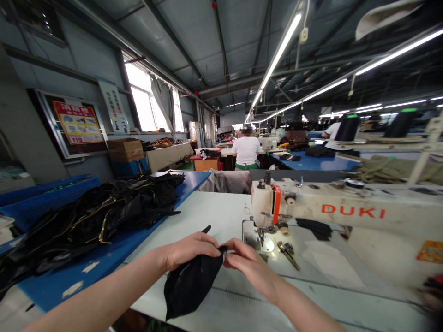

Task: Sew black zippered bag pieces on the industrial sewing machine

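Note:
Both my hands pinch the top edge of a small black fabric piece point(190, 283) that hangs down over the near edge of the pale sewing table point(214, 214). My left hand point(188, 249) is closed on the cloth's left part, and my right hand point(247, 263) is closed on its right corner. They meet just left of the needle plate point(258, 240) of a white sewing machine point(346, 207) marked DUKI. Small scissors point(287, 252) lie beside the plate.
A heap of black fabric with gold trim point(100, 216) lies on a blue table point(104, 263) at my left. Another black piece point(314, 228) rests under the machine arm. A person in a white top point(246, 152) sits ahead, facing away; other workbenches stretch beyond.

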Tool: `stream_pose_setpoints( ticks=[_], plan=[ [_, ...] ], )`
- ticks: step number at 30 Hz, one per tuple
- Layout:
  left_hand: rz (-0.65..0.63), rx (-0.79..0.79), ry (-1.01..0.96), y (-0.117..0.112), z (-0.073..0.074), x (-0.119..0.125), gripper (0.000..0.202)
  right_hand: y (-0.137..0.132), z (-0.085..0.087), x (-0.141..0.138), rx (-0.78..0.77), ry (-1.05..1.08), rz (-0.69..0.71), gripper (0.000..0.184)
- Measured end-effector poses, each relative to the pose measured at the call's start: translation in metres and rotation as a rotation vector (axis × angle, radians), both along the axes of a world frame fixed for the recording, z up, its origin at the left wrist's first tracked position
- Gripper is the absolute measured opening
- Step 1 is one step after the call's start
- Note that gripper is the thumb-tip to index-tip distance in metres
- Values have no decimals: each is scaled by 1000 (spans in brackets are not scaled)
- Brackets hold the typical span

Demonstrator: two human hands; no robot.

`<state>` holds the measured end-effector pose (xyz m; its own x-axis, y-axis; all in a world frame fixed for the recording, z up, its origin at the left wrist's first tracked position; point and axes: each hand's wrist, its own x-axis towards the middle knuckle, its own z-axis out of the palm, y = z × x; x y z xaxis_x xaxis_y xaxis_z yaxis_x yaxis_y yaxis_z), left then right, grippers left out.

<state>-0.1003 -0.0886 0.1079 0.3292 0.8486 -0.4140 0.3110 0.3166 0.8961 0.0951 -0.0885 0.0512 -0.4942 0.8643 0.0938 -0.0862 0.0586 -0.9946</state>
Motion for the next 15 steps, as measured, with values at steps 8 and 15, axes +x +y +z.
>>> stream_pose_setpoints(
  ticks=[8,15],
  plan=[
    [-73,-20,-177,10,-18,6,20,-18,-8,-7,-142,61,-292,19],
    [-129,226,2,2,-29,34,24,-28,-28,-13,-395,320,-351,25]
  ],
)
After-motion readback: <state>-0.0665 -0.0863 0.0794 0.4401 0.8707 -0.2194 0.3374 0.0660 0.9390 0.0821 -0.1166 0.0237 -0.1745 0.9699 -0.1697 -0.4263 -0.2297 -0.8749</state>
